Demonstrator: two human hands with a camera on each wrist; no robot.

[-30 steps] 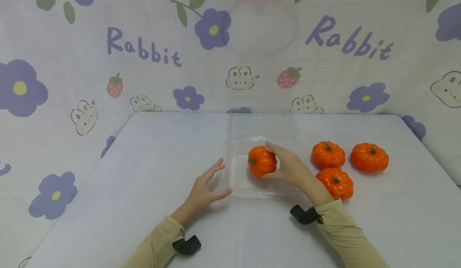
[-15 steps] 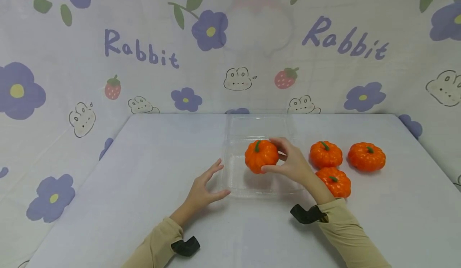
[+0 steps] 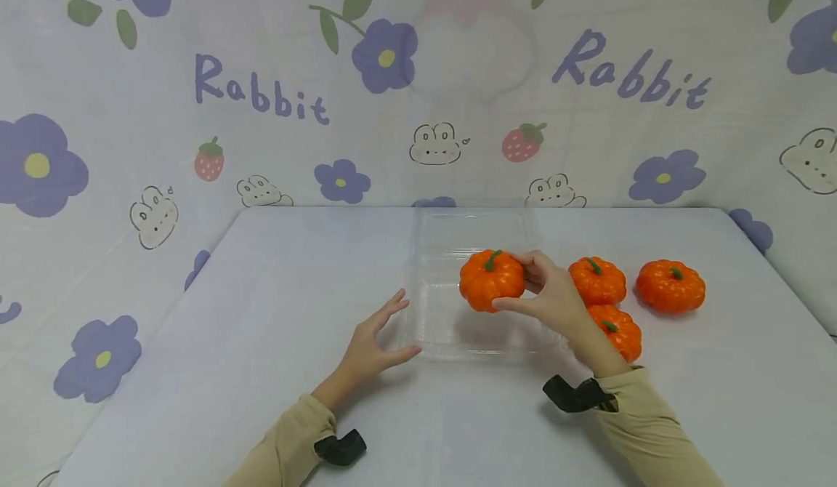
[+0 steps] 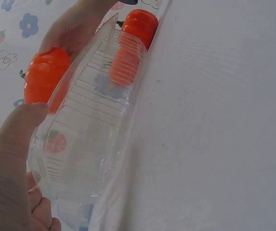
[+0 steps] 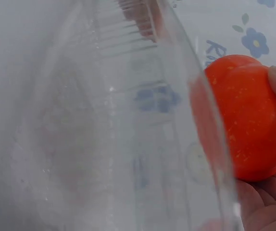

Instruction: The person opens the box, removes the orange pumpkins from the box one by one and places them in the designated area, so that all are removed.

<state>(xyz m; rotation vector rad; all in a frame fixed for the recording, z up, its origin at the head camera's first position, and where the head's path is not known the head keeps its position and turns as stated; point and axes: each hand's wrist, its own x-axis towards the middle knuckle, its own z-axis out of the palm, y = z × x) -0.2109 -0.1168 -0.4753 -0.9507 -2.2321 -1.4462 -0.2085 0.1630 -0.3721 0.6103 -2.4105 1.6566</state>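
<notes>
My right hand point(image 3: 552, 298) grips an orange toy pumpkin point(image 3: 492, 281) between thumb and fingers, its green stem pointing up. The pumpkin is over a clear plastic box point(image 3: 445, 331) with its lid folded back, and a shadow falls below it. In the right wrist view the same pumpkin point(image 5: 248, 118) shows beyond the box's rim, with fingers beneath it. My left hand point(image 3: 366, 352) stays at the box's left side, thumb and fingers spread apart. The left wrist view has that thumb point(image 4: 20, 125) right at the rim of the box point(image 4: 90, 120).
Three more orange pumpkins sit right of the box: one behind point(image 3: 597, 281), one in front point(image 3: 617, 333) partly hidden by the right forearm, and one farther right point(image 3: 670, 286). A white tabletop point(image 3: 294, 269) lies beneath, with a patterned cloth point(image 3: 275, 145) hanging at the back.
The right hand has lifted the pumpkin from within the box and turned its stem from leftward to upright, then shifted it a little to the right. The left hand has stayed put.
</notes>
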